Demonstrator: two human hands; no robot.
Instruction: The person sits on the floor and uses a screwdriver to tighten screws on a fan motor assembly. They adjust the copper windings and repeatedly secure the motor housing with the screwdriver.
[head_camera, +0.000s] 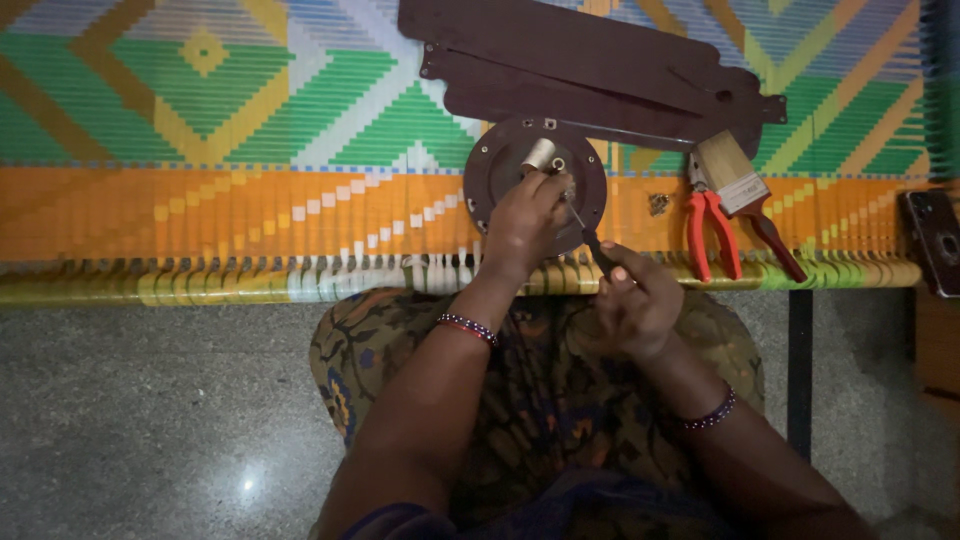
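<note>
Red pliers (712, 232) (brown disc (500, 168)).

Resting left hand (522, 222) on round dark motor plate (535, 185) lying on colourful woven cot (250, 150); gripping screwdriver (590, 238) in right hand (635, 300), tip touching plate; lying nearby: dark fan blades (590, 70), red pliers (710, 230), paintbrush (735, 180).

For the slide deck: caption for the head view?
Left hand steadies round motor plate while right hand works a screwdriver on it.
</note>
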